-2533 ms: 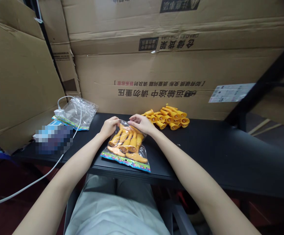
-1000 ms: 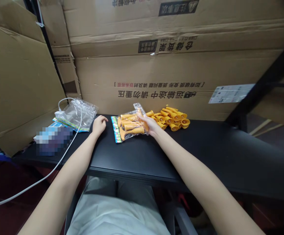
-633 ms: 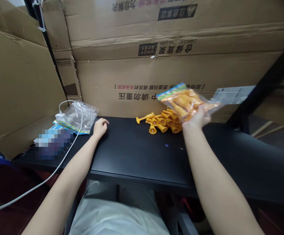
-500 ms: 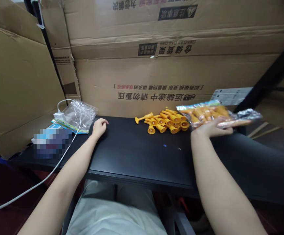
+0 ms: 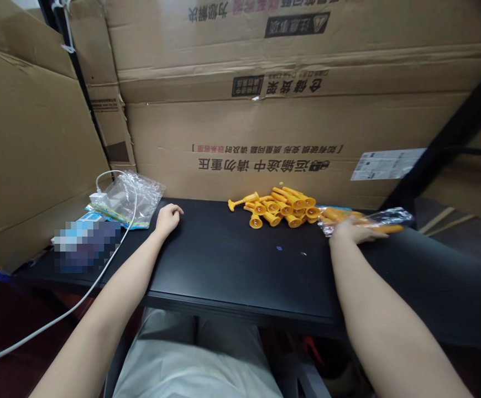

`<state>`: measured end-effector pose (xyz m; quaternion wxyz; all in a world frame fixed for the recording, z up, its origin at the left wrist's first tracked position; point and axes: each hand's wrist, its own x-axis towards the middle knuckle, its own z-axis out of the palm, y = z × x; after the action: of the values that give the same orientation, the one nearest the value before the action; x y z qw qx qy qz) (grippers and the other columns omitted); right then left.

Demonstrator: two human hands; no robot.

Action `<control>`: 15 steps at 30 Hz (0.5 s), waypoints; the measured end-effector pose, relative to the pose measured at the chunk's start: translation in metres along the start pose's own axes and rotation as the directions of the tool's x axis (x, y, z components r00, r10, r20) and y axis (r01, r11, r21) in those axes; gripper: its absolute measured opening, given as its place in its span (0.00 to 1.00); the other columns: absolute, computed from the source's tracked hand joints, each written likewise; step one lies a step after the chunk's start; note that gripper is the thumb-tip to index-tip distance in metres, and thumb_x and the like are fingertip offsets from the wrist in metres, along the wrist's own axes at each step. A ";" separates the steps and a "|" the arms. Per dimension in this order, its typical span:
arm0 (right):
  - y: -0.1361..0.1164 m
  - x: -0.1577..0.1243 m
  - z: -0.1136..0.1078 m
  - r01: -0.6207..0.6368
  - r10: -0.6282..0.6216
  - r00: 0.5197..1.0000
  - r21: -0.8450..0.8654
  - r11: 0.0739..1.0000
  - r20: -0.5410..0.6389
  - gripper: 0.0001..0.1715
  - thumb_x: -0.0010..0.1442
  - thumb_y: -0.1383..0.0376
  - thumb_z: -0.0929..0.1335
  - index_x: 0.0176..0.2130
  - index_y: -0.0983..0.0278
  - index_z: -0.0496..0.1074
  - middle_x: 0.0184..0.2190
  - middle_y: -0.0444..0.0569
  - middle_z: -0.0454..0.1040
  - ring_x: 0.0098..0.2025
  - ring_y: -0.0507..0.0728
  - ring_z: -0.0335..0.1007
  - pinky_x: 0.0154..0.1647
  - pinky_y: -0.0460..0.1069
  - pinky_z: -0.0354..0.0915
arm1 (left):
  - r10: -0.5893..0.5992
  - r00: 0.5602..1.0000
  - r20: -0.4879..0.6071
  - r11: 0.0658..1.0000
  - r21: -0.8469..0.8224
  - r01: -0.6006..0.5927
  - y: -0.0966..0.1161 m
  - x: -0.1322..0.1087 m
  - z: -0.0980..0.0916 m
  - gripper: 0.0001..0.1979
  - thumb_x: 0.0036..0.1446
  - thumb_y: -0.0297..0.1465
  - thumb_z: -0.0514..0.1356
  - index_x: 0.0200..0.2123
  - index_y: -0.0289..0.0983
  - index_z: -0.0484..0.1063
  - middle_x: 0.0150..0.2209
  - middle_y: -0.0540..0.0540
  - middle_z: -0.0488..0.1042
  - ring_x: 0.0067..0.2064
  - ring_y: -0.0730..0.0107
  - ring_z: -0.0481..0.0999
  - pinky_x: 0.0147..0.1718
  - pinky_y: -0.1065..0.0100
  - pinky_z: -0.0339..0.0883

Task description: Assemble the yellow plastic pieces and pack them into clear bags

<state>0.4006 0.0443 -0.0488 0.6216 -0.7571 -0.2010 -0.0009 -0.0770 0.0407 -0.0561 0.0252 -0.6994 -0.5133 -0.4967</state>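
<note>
My left hand [image 5: 168,218] rests on the black table with its fingers curled in and nothing visible in them. My right hand [image 5: 351,231] grips a clear plastic bag [image 5: 397,215] low at the table's right side. Several orange-yellow plastic pieces show through the bag, and the hand hides part of it. Just left of the bag lies a pile of yellow plastic pieces [image 5: 284,208] with flared, cup-like ends. One T-ended yellow piece [image 5: 242,200] sticks out at the pile's left.
An opened clear bag [image 5: 141,193] lies left of my left hand. Near it are a white plug [image 5: 98,197], its cable [image 5: 99,273] and a pixelated item [image 5: 87,243]. Cardboard [image 5: 224,121] walls the back of the black table [image 5: 232,276]. Two small scraps lie mid-table.
My right hand has lowered the bag of yellow pieces to the table, beside the pile. The bag now looks flatter. My left hand stays where it was.
</note>
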 end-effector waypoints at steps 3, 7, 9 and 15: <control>-0.008 -0.008 -0.003 -0.105 0.102 0.992 -0.041 0.994 -0.073 0.47 0.53 0.66 0.66 0.64 0.79 0.43 0.65 0.79 0.37 0.69 0.68 0.32 0.66 0.55 0.36 | 0.003 1.000 0.004 1.000 0.001 -0.003 0.000 0.000 0.000 0.14 0.43 0.19 0.51 0.20 0.39 0.74 0.23 0.50 0.72 0.25 0.73 0.68 0.28 0.71 0.63; -0.012 -0.016 -0.003 0.007 -0.019 0.995 -0.117 0.993 -0.102 0.39 0.53 0.64 0.65 0.62 0.59 0.53 0.67 0.62 0.39 0.69 0.68 0.34 0.65 0.62 0.36 | -0.011 1.000 0.029 1.000 0.006 0.011 0.001 0.000 -0.001 0.14 0.44 0.19 0.51 0.21 0.39 0.74 0.24 0.50 0.73 0.26 0.72 0.69 0.29 0.70 0.64; -0.011 -0.013 -0.002 0.041 -0.055 0.995 -0.170 0.985 -0.082 0.35 0.54 0.65 0.63 0.61 0.56 0.57 0.67 0.60 0.41 0.69 0.67 0.33 0.64 0.64 0.35 | -0.014 0.999 0.039 1.000 0.003 0.014 0.002 0.000 -0.001 0.14 0.45 0.19 0.51 0.22 0.39 0.74 0.25 0.50 0.74 0.27 0.72 0.70 0.30 0.70 0.64; -0.003 0.010 0.001 0.035 -0.043 0.999 -0.372 0.928 -0.015 0.32 0.54 0.68 0.62 0.59 0.68 0.63 0.63 0.71 0.51 0.68 0.66 0.38 0.64 0.66 0.35 | -0.040 0.995 0.092 0.999 0.018 0.039 0.006 -0.001 -0.001 0.14 0.46 0.19 0.52 0.22 0.38 0.74 0.26 0.49 0.74 0.29 0.71 0.71 0.33 0.70 0.65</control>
<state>0.4087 0.0488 -0.0433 0.4694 -0.8568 -0.2050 -0.0599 -0.0729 0.0369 -0.0536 -0.0027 -0.7110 -0.5315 -0.4604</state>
